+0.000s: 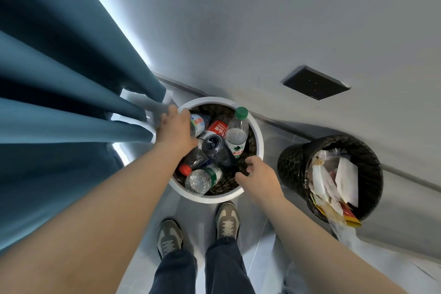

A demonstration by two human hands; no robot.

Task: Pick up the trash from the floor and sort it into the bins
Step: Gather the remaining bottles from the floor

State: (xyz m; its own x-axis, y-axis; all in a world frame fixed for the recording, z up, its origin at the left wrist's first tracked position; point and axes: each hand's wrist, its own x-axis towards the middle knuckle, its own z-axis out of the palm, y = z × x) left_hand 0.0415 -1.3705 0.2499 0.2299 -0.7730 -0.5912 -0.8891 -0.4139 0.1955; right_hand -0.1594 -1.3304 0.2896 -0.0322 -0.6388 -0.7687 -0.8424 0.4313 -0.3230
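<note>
**White bin of bottles, a hand at each side of its rim**

White-rimmed, the bin (210,100) stands on the floor just beyond the person's shoes (226,219). The left hand (176,126) lies over its far left edge, back to the camera; its fingers are hidden, so I cannot tell whether they grasp anything. Just right of that hand a blue-labelled bottle (200,123) pokes out, with a red-labelled bottle (217,127) and a green-capped bottle (236,136) further right. The right hand (259,174) hovers at the near right edge, fingers loosely curled and holding nothing. Left of it lie a dark bottle (214,148), a red-capped bottle (193,162) and a green-labelled bottle (202,180). Right of the right hand, apart from the white bin, stands a black bin (293,162) stuffed with papers and wrappers (334,181). A teal curtain (59,79) hangs left of the left hand.
</note>
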